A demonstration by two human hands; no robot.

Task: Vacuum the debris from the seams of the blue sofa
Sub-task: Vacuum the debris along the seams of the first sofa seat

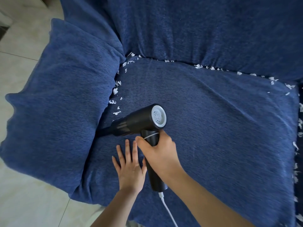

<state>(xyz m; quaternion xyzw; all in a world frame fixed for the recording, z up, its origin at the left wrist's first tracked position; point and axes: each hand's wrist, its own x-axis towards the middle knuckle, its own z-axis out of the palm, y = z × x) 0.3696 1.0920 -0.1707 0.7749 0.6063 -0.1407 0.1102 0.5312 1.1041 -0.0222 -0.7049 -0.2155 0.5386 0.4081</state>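
A blue sofa seat cushion point(205, 120) fills the view, with the armrest point(62, 102) on the left and the backrest point(196, 30) above. White paper scraps point(115, 91) lie along the left seam, more white scraps point(199, 66) along the back seam, and others down the right edge point(296, 145). My right hand point(161, 152) grips the handle of a black handheld vacuum point(141, 121); its nozzle points left into the armrest seam. My left hand point(129, 166) presses flat on the cushion beside the handle, fingers straight.
A white cable point(168, 212) runs from the vacuum handle's base toward the bottom edge. Pale tiled floor point(21, 46) lies to the left of the sofa.
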